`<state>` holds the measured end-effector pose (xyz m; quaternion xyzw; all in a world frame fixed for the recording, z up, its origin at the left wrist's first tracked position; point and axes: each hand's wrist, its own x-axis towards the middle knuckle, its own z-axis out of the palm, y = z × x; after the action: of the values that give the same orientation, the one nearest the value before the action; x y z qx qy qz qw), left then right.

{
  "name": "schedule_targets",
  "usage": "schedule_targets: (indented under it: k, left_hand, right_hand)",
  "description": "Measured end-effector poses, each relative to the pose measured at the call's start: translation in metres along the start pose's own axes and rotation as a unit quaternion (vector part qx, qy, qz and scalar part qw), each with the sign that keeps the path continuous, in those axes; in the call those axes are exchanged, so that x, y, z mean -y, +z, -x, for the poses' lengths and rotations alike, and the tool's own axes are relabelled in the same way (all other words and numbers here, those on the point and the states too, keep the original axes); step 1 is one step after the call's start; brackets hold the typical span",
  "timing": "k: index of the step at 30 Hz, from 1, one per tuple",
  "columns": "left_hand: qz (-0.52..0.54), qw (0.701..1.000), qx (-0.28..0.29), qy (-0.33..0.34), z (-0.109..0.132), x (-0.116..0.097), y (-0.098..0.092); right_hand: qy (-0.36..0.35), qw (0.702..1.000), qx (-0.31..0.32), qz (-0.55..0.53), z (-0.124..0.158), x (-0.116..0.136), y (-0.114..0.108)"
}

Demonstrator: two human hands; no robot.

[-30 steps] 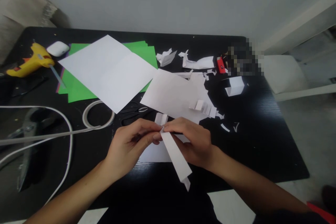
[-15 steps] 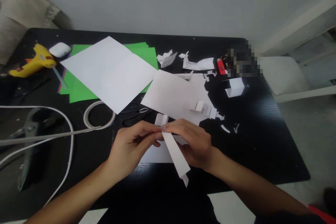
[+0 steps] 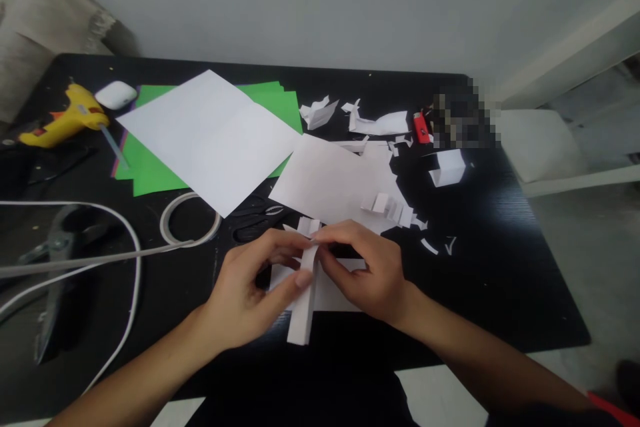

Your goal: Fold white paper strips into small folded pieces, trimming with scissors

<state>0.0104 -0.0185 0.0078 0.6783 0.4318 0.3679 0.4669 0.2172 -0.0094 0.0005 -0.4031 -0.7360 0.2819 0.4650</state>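
Observation:
Both hands pinch a long folded white paper strip just above the black table. My left hand grips it from the left with thumb and fingers closed. My right hand pinches its upper end from the right. The strip hangs almost straight toward me. A flat white paper piece lies under the hands. A white sheet with cut, folded tabs lies just beyond them.
A large white sheet lies on green paper at the back left. A yellow glue gun, a white case, white cables, black scissors, paper scraps and a red lighter lie around.
The strip's free end has swung from lower right to nearly straight down toward me. My left thumb has shifted down along the strip.

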Motion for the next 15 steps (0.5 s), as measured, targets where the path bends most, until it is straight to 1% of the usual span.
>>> schedule_targets:
  k: [4, 8, 12, 15]
  left_hand:
    - [0.006, 1.000, 0.022, -0.017, 0.0025, 0.0025, 0.0020]
    - [-0.006, 0.999, 0.018, -0.038, 0.0019, 0.0032, 0.0050]
    - [-0.025, 0.997, 0.009, -0.074, -0.0008, 0.0026, 0.0057]
    - [-0.042, 0.997, -0.003, -0.068, -0.0022, 0.0034, 0.0046]
  right_hand:
    - [-0.016, 0.999, -0.013, 0.036, 0.0005, -0.0012, 0.0006]
    - [-0.038, 0.998, -0.020, 0.051, 0.0007, -0.0025, 0.0022]
    - [-0.019, 0.999, -0.015, 0.040, 0.0007, -0.0008, 0.0027]
    - [0.012, 1.000, 0.001, -0.003, -0.0005, 0.0008, 0.0023]
